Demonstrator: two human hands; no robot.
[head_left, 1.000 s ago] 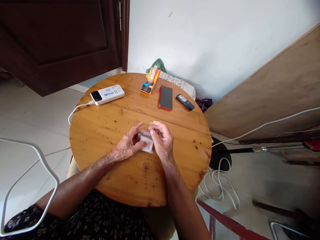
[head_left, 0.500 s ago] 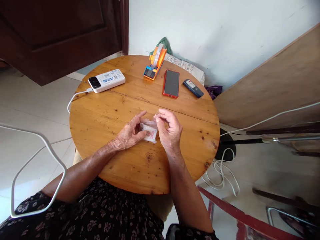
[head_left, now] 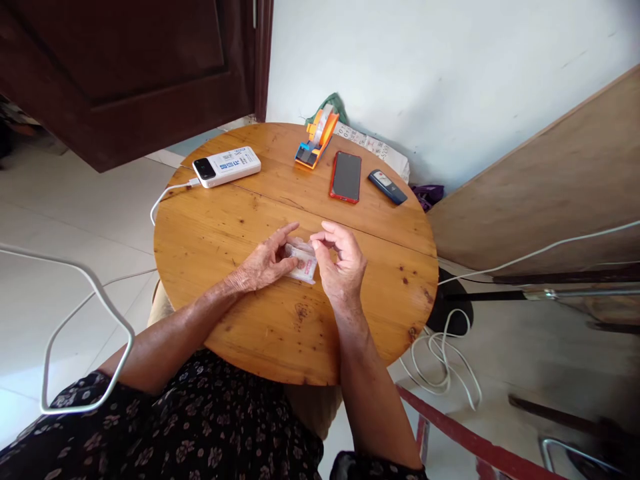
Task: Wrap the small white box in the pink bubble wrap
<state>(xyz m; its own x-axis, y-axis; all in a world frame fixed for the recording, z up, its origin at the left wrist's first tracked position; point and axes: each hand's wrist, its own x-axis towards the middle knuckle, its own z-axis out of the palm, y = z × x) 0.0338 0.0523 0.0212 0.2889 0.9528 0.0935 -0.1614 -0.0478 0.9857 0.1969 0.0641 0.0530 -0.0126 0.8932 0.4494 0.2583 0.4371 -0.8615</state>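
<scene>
Head view: both hands meet over a round wooden bench [head_left: 225,313]. The left hand [head_left: 263,265] pins a small clear-wrapped packet [head_left: 304,264] with its thumb; the right hand [head_left: 343,261] pinches the wrapper's top edge. The fingers half hide the packet, and its print is unreadable.

Round surface [head_left: 240,233] of knotty varnished wood, softly glossy; small packet [head_left: 303,262] wrapped in clear shiny plastic film, pinched between both hands; white power bank [head_left: 227,167] in smooth matt plastic; red-edged phone [head_left: 345,176] with dark glossy glass; orange tape dispenser [head_left: 317,135] of hard bright plastic; floor tiles [head_left: 60,220] pale, polished.
</scene>
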